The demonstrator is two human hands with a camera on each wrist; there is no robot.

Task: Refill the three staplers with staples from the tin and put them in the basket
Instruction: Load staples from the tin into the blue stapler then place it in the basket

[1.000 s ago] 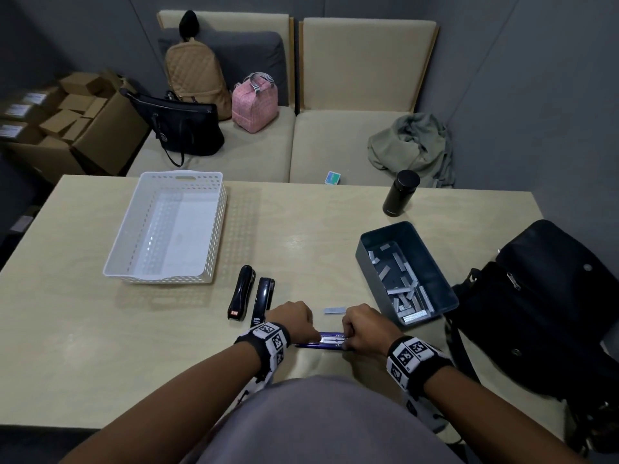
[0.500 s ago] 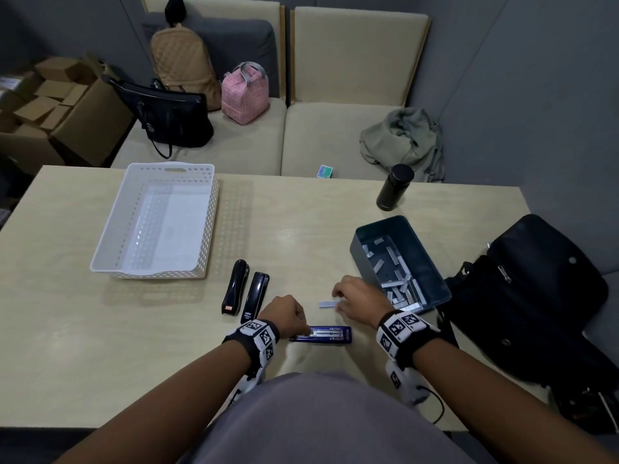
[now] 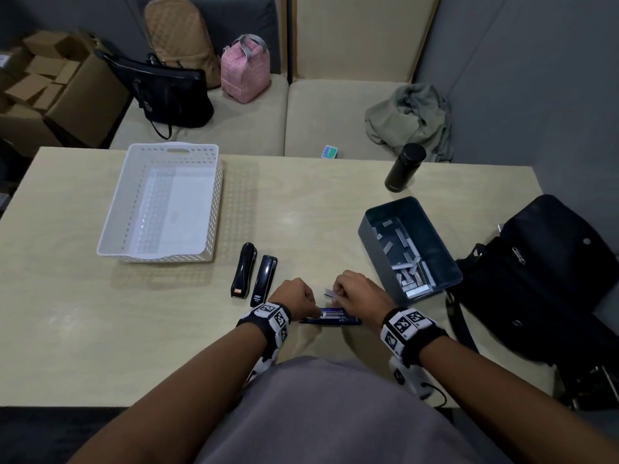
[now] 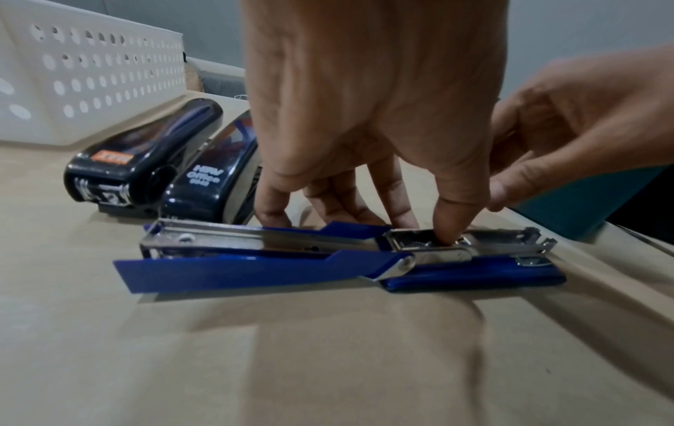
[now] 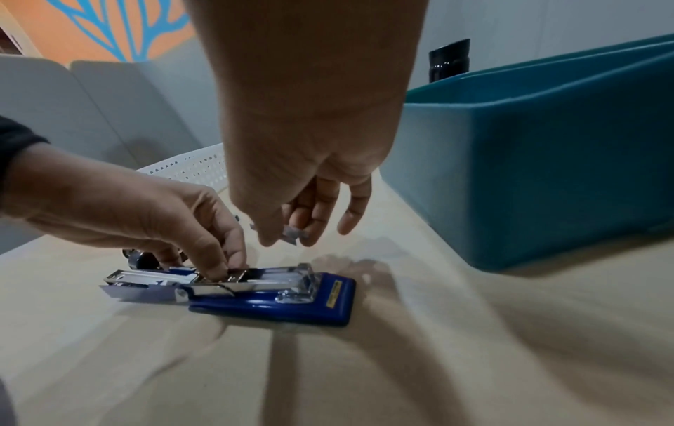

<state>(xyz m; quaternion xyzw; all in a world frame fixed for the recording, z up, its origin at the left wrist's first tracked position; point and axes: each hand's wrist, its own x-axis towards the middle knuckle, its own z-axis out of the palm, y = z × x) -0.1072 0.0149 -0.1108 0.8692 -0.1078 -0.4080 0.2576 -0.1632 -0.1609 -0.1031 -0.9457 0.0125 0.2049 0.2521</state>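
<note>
Pale wood-grain table [image 3: 100,329]: perforated white basket [image 3: 114,209] at far left. At the near edge, left hand [image 3: 294,296] curls onto the blue stapler [image 3: 338,320], which is splayed flat, long axis left-right, chrome channel up. Right hand [image 3: 358,293] pinches a staple strip [image 5: 293,232] just beyond it. Teal tin [image 3: 435,249] on the right.

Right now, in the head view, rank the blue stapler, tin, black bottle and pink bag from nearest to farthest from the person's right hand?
From the right hand:
1. blue stapler, just beneath it.
2. tin, to its right.
3. black bottle, beyond the tin.
4. pink bag, on the sofa.
</note>
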